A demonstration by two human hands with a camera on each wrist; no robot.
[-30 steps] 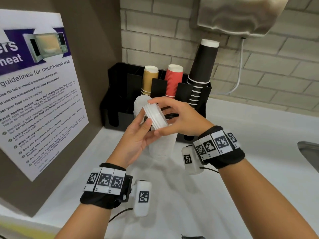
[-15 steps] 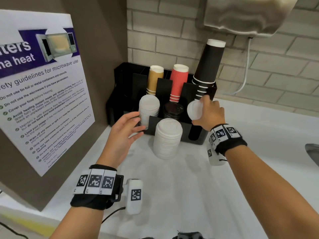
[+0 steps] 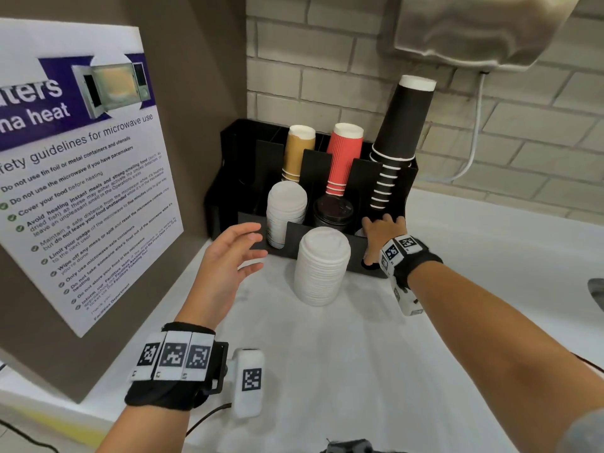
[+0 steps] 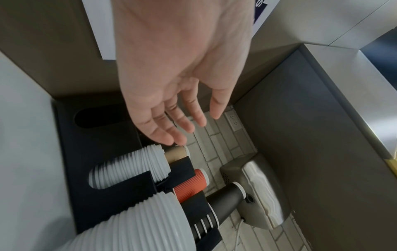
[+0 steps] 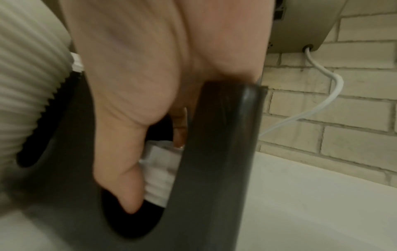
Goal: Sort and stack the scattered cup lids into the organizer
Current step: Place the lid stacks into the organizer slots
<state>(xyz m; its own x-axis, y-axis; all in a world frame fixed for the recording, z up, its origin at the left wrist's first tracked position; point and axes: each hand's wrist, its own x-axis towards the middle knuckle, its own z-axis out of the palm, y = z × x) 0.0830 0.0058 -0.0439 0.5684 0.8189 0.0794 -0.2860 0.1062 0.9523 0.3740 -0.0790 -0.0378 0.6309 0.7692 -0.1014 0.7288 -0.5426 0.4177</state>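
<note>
The black organizer (image 3: 228,191) stands against the brick wall. A stack of white lids (image 3: 286,210) fills its front left slot and black lids (image 3: 333,212) sit in the middle slot. A taller stack of white lids (image 3: 322,266) stands on the counter in front. My right hand (image 3: 379,237) reaches down into the front right slot. In the right wrist view it pinches a small stack of white lids (image 5: 160,175) between thumb (image 5: 120,169) and fingers, behind the slot's front wall (image 5: 214,152). My left hand (image 3: 251,246) hovers empty with spread fingers, just left of the organizer front.
Tan cups (image 3: 299,152), red cups (image 3: 344,158) and a tall pile of black cups (image 3: 402,138) stand in the back slots. A metal hand dryer (image 3: 474,31) with a white cable hangs above. A poster panel (image 3: 81,178) closes the left side; a sink edge (image 3: 596,294) shows at right.
The right hand carried the small lid stack from between both hands over to the right slot and lowered it in. The left hand let go and now hovers empty.
</note>
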